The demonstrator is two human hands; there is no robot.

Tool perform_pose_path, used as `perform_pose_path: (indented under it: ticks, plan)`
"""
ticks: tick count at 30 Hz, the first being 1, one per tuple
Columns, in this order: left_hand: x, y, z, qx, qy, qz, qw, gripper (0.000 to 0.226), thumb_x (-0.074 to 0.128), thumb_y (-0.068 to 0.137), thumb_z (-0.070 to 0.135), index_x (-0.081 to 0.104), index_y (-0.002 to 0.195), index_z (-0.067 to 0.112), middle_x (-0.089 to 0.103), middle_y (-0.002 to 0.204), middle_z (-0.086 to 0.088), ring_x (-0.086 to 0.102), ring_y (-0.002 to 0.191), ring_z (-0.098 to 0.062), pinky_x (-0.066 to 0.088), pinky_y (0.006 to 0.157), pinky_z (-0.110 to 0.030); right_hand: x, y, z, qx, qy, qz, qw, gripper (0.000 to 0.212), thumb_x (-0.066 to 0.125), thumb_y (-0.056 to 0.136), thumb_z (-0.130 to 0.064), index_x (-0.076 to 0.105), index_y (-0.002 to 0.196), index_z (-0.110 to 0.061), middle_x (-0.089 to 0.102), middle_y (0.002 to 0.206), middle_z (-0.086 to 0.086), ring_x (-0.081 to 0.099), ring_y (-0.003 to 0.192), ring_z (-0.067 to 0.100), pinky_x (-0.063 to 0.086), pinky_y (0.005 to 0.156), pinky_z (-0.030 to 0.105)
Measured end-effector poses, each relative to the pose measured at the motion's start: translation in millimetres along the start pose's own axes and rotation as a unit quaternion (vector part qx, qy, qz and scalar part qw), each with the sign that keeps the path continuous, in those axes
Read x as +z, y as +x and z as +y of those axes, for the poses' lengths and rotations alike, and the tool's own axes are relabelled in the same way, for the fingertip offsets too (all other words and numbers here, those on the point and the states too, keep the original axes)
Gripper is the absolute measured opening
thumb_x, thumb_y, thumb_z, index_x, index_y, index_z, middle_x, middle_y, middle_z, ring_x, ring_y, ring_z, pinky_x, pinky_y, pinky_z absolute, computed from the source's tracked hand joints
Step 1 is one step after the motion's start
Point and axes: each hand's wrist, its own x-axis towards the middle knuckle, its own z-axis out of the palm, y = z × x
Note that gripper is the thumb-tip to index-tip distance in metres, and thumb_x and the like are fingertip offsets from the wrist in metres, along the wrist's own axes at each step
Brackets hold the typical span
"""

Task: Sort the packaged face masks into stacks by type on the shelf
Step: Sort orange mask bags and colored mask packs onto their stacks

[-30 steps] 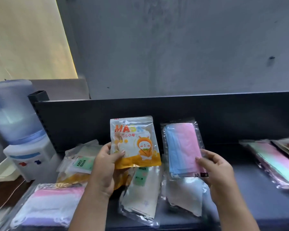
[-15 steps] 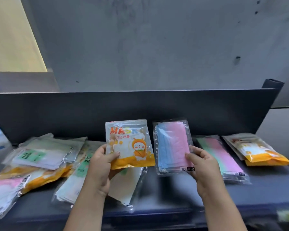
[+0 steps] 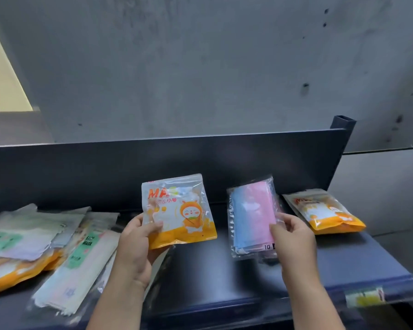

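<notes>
My left hand (image 3: pixel 138 244) grips an orange and white cartoon mask pack (image 3: pixel 179 210) by its lower left corner, held upright above the dark shelf (image 3: pixel 358 260). My right hand (image 3: pixel 293 236) holds a clear pack of pink and blue masks (image 3: pixel 250 215) by its right edge, low over the shelf. Under that pack the edge of another pink pack peeks out. A second orange cartoon pack (image 3: pixel 324 210) lies flat at the far right. On the left sits a mixed pile of packs (image 3: pixel 34 241), some with green "FACE MASK" labels (image 3: pixel 86 244).
The shelf has a tall dark back panel (image 3: pixel 167 167) and a corner post (image 3: pixel 342 122) at the right. A price label (image 3: pixel 365 297) sits on the front lip. A grey concrete wall rises behind.
The view has swung right: the water dispenser on the left is gone and the shelf's right end shows. Both hands carried their packs rightward; the pink and blue pack now hangs lower, over the pink pack.
</notes>
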Motion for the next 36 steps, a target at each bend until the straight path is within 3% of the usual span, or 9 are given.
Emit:
perform_pose_path:
  ticks: [3, 5, 9, 14, 17, 19, 25, 28, 36]
  plan:
    - [19.5, -7.4, -7.9, 0.015, -0.002, 0.01, 1.0, 0.035, 0.062, 0.095, 0.001, 0.064, 0.129, 0.009, 0.078, 0.116, -0.018, 0.075, 0.105, -0.042, 0.06, 0.084, -0.05, -16.8, 12.1, -0.6, -0.041, -0.075, 0.016, 0.996, 0.027, 0.064, 0.089, -0.018, 0.07, 0.114, -0.027, 0.074, 0.103, -0.01, 0.069, 0.095, 0.016, 0.06, 0.081, 0.042]
    - [34.5, -13.7, -14.9, 0.024, -0.002, 0.015, 1.0, 0.034, 0.062, 0.096, 0.002, 0.064, 0.129, 0.009, 0.078, 0.116, -0.017, 0.075, 0.103, -0.039, 0.061, 0.078, -0.046, -27.3, 25.1, 1.9, -0.04, -0.071, 0.007, 0.997, 0.028, 0.064, 0.089, -0.018, 0.071, 0.116, -0.026, 0.074, 0.104, -0.009, 0.07, 0.097, 0.018, 0.06, 0.085, 0.043]
    - [67.7, -26.6, -34.2, 0.035, -0.008, 0.029, 0.999, 0.033, 0.061, 0.097, 0.003, 0.064, 0.129, 0.009, 0.078, 0.117, -0.016, 0.075, 0.101, -0.035, 0.06, 0.07, -0.039, -49.0, 53.1, 5.0, -0.058, -0.116, -0.009, 0.991, 0.036, 0.062, 0.09, -0.009, 0.068, 0.123, -0.02, 0.067, 0.099, -0.004, 0.062, 0.094, 0.021, 0.047, 0.079, 0.031]
    - [107.0, -37.3, -54.9, 0.045, -0.017, 0.043, 0.998, 0.035, 0.061, 0.096, 0.002, 0.063, 0.131, 0.008, 0.077, 0.118, -0.017, 0.075, 0.102, -0.036, 0.06, 0.072, -0.039, -65.1, 75.9, 10.5, -0.091, -0.199, -0.05, 0.975, 0.046, 0.061, 0.086, -0.006, 0.058, 0.132, -0.016, 0.06, 0.1, 0.0, 0.055, 0.087, 0.024, 0.04, 0.067, 0.03]
    - [122.7, -40.6, -64.9, 0.046, -0.022, 0.056, 0.997, 0.035, 0.06, 0.097, 0.002, 0.062, 0.131, 0.008, 0.076, 0.119, -0.018, 0.073, 0.105, -0.039, 0.06, 0.076, -0.042, -70.6, 83.8, 15.5, -0.109, -0.244, -0.084, 0.96, 0.027, 0.06, 0.084, -0.006, 0.058, 0.108, -0.02, 0.064, 0.099, 0.003, 0.054, 0.079, 0.022, 0.037, 0.057, 0.027]
    - [129.1, -41.6, -70.1, 0.047, -0.025, 0.063, 0.997, 0.037, 0.06, 0.096, 0.001, 0.062, 0.132, 0.007, 0.075, 0.12, -0.02, 0.073, 0.103, -0.038, 0.059, 0.074, -0.041, -71.8, 87.7, 21.3, -0.117, -0.26, -0.106, 0.953, 0.02, 0.06, 0.084, -0.008, 0.056, 0.097, -0.022, 0.064, 0.097, 0.003, 0.055, 0.079, 0.024, 0.039, 0.06, 0.031]
    - [142.9, -44.2, -81.6, 0.04, -0.028, 0.067, 0.997, 0.034, 0.06, 0.097, 0.002, 0.062, 0.13, 0.008, 0.076, 0.117, -0.018, 0.074, 0.1, -0.036, 0.059, 0.07, -0.04, -70.5, 95.1, 31.1, -0.138, -0.29, -0.121, 0.939, 0.013, 0.059, 0.081, -0.013, 0.058, 0.093, -0.017, 0.062, 0.095, 0.004, 0.056, 0.08, 0.026, 0.036, 0.058, 0.03]
    - [144.9, -41.0, -88.9, 0.027, -0.029, 0.068, 0.997, 0.033, 0.06, 0.096, 0.003, 0.064, 0.128, 0.01, 0.076, 0.116, -0.017, 0.075, 0.095, -0.032, 0.06, 0.067, -0.039, -68.4, 97.6, 33.1, -0.137, -0.312, -0.126, 0.932, 0.014, 0.056, 0.077, -0.01, 0.057, 0.09, -0.015, 0.062, 0.095, 0.006, 0.056, 0.084, 0.03, 0.044, 0.065, 0.034]
    - [160.2, -37.1, -109.4, -0.03, -0.026, 0.036, 0.999, 0.031, 0.06, 0.096, 0.003, 0.065, 0.127, 0.008, 0.077, 0.117, -0.019, 0.074, 0.098, -0.034, 0.059, 0.069, -0.04, -76.6, 98.9, 25.9, -0.105, -0.319, -0.171, 0.926, 0.014, 0.055, 0.083, -0.01, 0.056, 0.097, -0.012, 0.06, 0.101, 0.009, 0.056, 0.083, 0.027, 0.044, 0.062, 0.033]
